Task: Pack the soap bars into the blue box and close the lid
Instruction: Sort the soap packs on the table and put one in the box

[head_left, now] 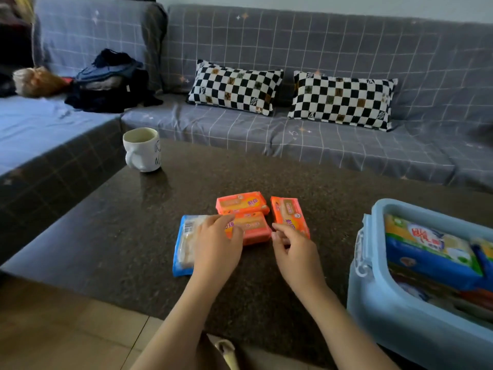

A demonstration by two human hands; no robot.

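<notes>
I make out only dark letters "K" and "M" on the white mug point(142, 149); print on the orange soap bars point(241, 202) beyond it is too blurred to read.

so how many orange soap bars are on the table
3: one orange wrapped soap bar at the back, one just before it under the left hand, one beside the right hand.

Left hand point(217, 245) over blue-wrapped soap point(182, 244); right hand point(296, 253) touching orange bar point(289, 212); blue box point(394, 313) open
</notes>
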